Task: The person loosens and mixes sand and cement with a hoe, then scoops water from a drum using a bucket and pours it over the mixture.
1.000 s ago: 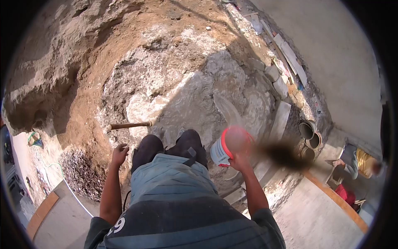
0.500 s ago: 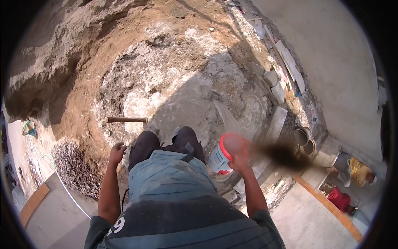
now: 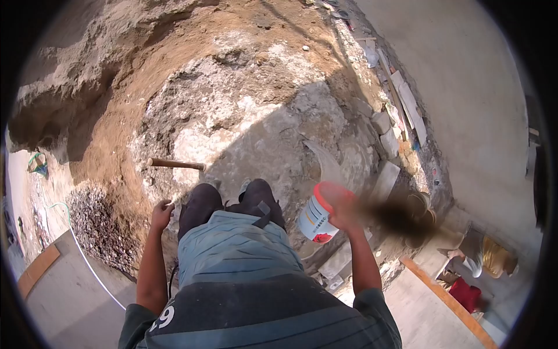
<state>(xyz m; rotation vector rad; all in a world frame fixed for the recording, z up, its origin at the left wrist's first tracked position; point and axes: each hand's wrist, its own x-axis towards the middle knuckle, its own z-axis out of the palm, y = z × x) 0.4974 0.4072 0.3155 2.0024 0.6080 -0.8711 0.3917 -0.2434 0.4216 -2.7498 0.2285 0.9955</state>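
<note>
My right hand [image 3: 344,216] grips the rim of a white bucket [image 3: 317,217] with a red rim, tilted away from me. A stream of water [image 3: 325,160] runs from it onto the wet grey mix of sand and gravel [image 3: 261,136] in front of my knees. My left hand [image 3: 162,213] hangs beside my left knee with fingers curled in, and nothing shows in it. Ahead of that hand, a wooden handle [image 3: 176,164] lies across the mix; its far end is hidden in the material.
A sand bank [image 3: 64,110] rises at the left, with a gravel pile [image 3: 104,232] below it. Blocks and boards [image 3: 407,107] line the right edge. Two people [image 3: 482,273] are at the lower right, beyond an orange-brown plank [image 3: 447,299]. A dark blur covers part of the right side.
The bucket in my right hand has shifted slightly right, still pouring water. My left hand stays about where it was. The view has turned slightly.
</note>
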